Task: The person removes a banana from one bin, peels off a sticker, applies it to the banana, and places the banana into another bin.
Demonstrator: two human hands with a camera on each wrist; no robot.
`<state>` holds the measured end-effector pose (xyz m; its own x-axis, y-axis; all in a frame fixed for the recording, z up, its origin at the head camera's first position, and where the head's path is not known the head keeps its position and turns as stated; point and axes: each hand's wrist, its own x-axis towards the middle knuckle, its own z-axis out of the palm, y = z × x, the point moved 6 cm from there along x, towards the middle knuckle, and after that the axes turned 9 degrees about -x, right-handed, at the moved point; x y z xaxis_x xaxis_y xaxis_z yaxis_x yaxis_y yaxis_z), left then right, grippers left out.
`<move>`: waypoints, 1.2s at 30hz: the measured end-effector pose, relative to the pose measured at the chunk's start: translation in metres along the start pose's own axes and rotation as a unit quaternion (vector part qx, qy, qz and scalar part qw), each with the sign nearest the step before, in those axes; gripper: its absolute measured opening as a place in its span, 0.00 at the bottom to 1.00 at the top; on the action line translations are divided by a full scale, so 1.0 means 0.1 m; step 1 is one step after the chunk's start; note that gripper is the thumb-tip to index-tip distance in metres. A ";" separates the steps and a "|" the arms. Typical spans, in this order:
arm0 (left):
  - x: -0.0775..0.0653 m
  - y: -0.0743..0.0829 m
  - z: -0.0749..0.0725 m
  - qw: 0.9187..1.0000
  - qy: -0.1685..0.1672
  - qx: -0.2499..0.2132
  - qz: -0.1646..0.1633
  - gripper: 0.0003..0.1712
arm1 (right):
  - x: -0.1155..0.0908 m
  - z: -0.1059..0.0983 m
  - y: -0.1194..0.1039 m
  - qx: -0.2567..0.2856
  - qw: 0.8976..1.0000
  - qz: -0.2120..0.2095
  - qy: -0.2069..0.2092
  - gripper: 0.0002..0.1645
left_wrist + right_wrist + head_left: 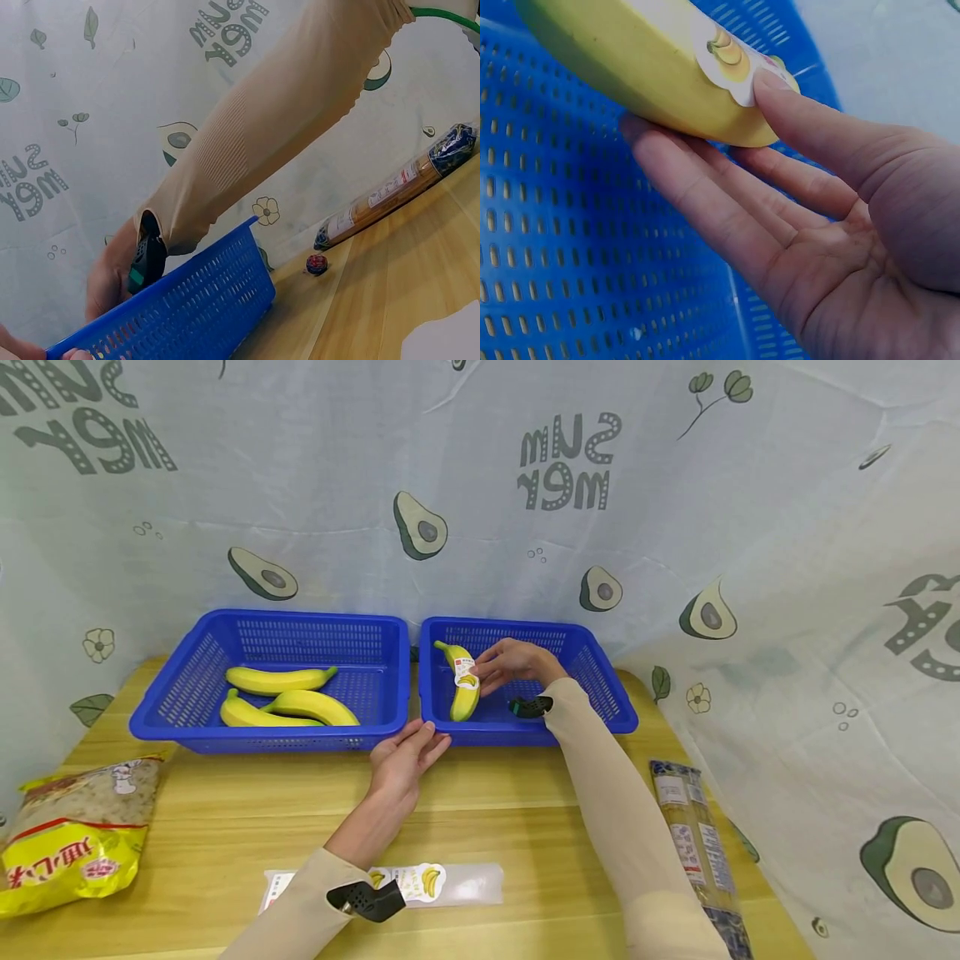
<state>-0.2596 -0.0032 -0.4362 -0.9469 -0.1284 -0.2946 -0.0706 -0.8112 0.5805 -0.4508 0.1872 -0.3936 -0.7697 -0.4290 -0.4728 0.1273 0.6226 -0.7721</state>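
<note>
My right hand (517,664) holds a yellow banana (464,702) inside the right blue basket (626,718). A white label (465,668) with a banana picture wraps its middle. In the right wrist view the thumb (780,88) presses on the label while the fingers support the banana from beneath. My left hand (397,768) grips the near left corner of the same basket, thumb at the rim. In the left wrist view only parts of its fingers show at the rim. Several unlabelled bananas (277,681) lie in the left blue basket (146,718).
A strip of banana labels (468,885) lies on the wooden table (525,810), partly behind the left sleeve. A yellow printed food bag (82,843) is at the left, long clear packs (693,843) at the right. A printed curtain (487,577) hangs behind the baskets.
</note>
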 end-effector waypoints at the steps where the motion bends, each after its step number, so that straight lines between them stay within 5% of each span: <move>1: 0.00 0.00 0.00 1.000 0.000 0.000 0.000 0.07 | 0.01 0.01 0.01 -0.002 1.000 0.001 -0.004 0.25; 13: 0.01 -0.01 -0.02 1.000 -0.004 0.004 -0.002 0.07 | 0.12 0.10 0.09 -0.017 0.999 0.029 -0.005 0.24; 24: 0.00 -0.01 -0.03 1.000 -0.010 0.009 -0.003 0.08 | 0.11 0.10 0.11 -0.070 0.997 0.005 0.010 0.28; 36: 0.00 -0.01 -0.02 1.000 -0.015 0.014 -0.007 0.08 | 0.07 0.06 0.11 -0.045 0.999 0.000 0.031 0.25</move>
<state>-0.2587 -0.0034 -0.4383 -0.9547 -0.0987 -0.2806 -0.0932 -0.7966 0.5973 -0.4508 0.1869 -0.4076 -0.8074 -0.3895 -0.4432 0.0727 0.6798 -0.7298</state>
